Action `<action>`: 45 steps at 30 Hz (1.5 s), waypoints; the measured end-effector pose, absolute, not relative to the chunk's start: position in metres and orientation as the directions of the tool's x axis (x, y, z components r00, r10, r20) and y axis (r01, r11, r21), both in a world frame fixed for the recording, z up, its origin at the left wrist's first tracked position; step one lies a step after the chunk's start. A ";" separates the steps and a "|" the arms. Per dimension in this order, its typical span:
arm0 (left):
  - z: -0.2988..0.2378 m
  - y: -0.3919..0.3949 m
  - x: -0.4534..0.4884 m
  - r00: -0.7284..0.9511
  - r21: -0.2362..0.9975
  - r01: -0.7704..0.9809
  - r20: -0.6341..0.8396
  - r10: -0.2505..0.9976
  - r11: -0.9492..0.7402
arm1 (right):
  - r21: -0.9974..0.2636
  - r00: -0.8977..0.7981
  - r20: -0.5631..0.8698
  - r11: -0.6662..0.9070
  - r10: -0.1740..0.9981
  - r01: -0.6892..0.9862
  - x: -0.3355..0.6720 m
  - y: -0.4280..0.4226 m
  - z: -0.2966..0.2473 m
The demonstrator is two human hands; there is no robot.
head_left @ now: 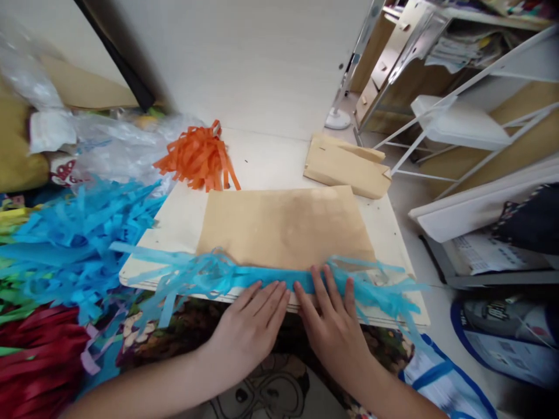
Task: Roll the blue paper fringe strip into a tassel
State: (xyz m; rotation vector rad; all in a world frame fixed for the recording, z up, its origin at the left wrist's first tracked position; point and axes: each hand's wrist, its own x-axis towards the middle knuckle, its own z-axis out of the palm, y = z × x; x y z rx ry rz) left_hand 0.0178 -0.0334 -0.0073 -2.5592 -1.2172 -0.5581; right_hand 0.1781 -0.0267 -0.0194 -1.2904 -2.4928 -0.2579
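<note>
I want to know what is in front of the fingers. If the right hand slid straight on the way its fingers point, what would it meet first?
The right hand lies on the blue fringe strip; straight ahead probably comes the brown cardboard sheet.

I see a blue fringed paper strip [244, 278] lying flat along the near edge of a brown cardboard sheet [283, 224].

Your pale board [183, 218], frame centre | on it: brown paper sheet [283, 227], orange strips [198, 157] upper left, folded cardboard [345, 166] upper right, blue fringe [227, 276] along near edge.
</note>
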 end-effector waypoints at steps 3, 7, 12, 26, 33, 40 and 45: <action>0.001 -0.027 0.009 0.604 -0.033 0.750 0.442 0.663 -0.661 | 0.037 -0.541 0.401 0.577 0.739 0.816 0.178 -0.034 -0.018; 0.003 -0.024 0.008 0.606 0.025 0.727 0.445 0.659 -0.686 | 0.036 -0.530 0.466 0.583 0.709 0.811 0.168 -0.037 -0.016; -0.005 -0.025 0.004 0.601 0.103 0.697 0.456 0.657 -0.709 | -0.117 -0.584 0.431 0.684 0.688 0.720 0.161 -0.025 -0.012; -0.003 -0.016 -0.004 0.496 0.026 0.841 0.363 0.788 -0.541 | -0.019 -0.517 0.355 0.559 0.779 0.829 0.172 -0.013 0.001; 0.006 -0.013 -0.005 0.410 -0.106 0.911 0.355 0.840 -0.400 | 0.060 -0.447 0.365 0.458 0.817 0.887 0.184 -0.010 0.004; 0.004 -0.012 -0.004 0.399 -0.201 0.916 0.364 0.842 -0.348 | 0.120 -0.398 0.360 0.382 0.843 0.916 0.182 -0.008 0.003; 0.004 -0.011 -0.003 0.386 -0.211 0.921 0.367 0.847 -0.328 | 0.154 -0.395 0.337 0.363 0.855 0.919 0.181 -0.007 0.004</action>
